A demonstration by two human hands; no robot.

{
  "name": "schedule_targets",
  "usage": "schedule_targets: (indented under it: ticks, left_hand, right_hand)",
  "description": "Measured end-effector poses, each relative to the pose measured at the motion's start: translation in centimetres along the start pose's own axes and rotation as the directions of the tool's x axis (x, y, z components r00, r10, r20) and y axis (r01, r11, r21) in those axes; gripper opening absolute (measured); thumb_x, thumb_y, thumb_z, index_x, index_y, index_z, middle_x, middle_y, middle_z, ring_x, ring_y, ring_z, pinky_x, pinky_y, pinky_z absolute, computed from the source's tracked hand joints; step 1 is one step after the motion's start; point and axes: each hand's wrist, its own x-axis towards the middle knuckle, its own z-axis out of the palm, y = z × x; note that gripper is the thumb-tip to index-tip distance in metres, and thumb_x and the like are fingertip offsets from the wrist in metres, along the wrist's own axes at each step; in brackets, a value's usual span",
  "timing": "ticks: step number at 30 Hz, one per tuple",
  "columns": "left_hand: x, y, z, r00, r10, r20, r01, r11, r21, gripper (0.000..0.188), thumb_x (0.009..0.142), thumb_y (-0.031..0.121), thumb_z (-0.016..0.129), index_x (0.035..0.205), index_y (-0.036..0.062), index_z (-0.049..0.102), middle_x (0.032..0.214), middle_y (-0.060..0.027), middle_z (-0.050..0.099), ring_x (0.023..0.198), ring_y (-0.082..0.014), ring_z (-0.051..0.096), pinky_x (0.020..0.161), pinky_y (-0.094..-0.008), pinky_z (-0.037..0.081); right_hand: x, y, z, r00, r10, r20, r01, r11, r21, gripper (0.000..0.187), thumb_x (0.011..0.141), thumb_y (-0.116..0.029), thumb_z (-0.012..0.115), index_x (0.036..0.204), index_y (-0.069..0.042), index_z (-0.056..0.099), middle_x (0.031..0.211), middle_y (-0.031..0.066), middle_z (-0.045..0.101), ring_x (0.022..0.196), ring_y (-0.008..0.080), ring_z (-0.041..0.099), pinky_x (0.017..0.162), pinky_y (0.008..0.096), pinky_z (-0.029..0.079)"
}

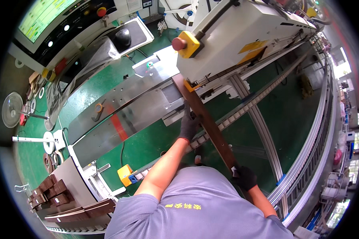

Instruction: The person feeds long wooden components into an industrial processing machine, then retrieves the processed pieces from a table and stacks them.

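A long, narrow brown board slants from the machine's metal table down to my right side. Its far end lies on the steel table, against the white machine housing. My left hand, in a dark glove, grips the board's left edge partway along, one finger stretched along it. Near the close end, my right hand, also gloved, is closed around the board. A small white piece shows by the right fingers; what it is I cannot make out.
A roller rail passes beneath the board. A red stop button on a yellow box juts from the housing. Brown pieces are stacked at lower left. A lit control screen stands upper left, near a black mouse.
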Motion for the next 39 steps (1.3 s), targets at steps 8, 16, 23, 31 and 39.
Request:
schedule_targets:
  ticks: [8,16,23,31,39]
  left_hand:
    - [4.4,0.3,6.6,1.000,0.009,-0.021,-0.009,1.000,-0.014,0.101,0.085,0.001,0.064,0.160,0.0196,-0.001,0.079,-0.0100,0.064,0.065,-0.0154,0.062,0.055,-0.0311,0.052]
    - [9.6,0.7,14.9,1.000,0.026,-0.007,-0.026,0.999,-0.042,0.102,0.086,0.003,0.064,0.159,0.0187,-0.004,0.079,-0.0097,0.063,0.061,-0.0148,0.058,0.054,-0.0303,0.052]
    - [17.8,-3.4,17.8,0.998,-0.012,0.065,0.004,0.992,0.125,0.111,0.086,0.010,0.071,0.157,0.0165,-0.014,0.078,-0.0115,0.065,0.054,-0.0181,0.057,0.052,-0.0320,0.052]
    - [0.2,10.8,3.4,0.739,0.646,-0.192,-0.343,0.606,0.718,0.065,0.081,0.028,0.075,0.135,0.0007,0.053,0.126,-0.0236,0.062,0.114,-0.0379,0.061,0.099,-0.0438,0.048]
    - [-39.1,3.8,-35.5,-0.493,0.636,-0.593,0.678,0.709,0.196,0.091,0.075,0.042,0.079,0.144,-0.0009,0.038,0.141,-0.0260,0.046,0.129,-0.0409,0.047,0.110,-0.0493,0.037]
  right_hand:
    - [3.3,4.7,-4.7,0.998,0.025,-0.060,-0.025,1.000,0.002,0.041,0.068,-0.044,0.074,0.092,-0.011,0.071,0.085,0.0185,0.068,0.081,0.0388,0.066,0.072,0.0484,0.055]
    - [6.7,11.2,-10.2,0.999,0.023,0.037,-0.019,0.996,-0.091,0.037,0.076,-0.043,0.069,0.097,-0.013,0.069,0.090,0.0169,0.068,0.085,0.0376,0.066,0.077,0.0486,0.054]
    - [10.9,18.3,-12.9,0.991,-0.135,0.023,0.137,0.984,-0.117,0.069,0.068,-0.042,0.081,0.126,-0.011,0.062,0.121,0.0209,0.062,0.114,0.0369,0.058,0.098,0.0443,0.049]
    - [13.9,22.0,-9.7,0.851,-0.302,-0.430,0.380,0.919,0.108,0.034,0.075,-0.004,0.065,0.109,-0.001,0.061,0.106,0.0181,0.060,0.107,0.0342,0.058,0.097,0.0445,0.046]
    - [14.3,2.4,-4.9,0.709,-0.697,-0.107,0.694,0.717,-0.067,0.030,0.090,-0.012,0.060,0.118,-0.001,0.061,0.107,0.0167,0.063,0.102,0.0351,0.060,0.088,0.0416,0.049]
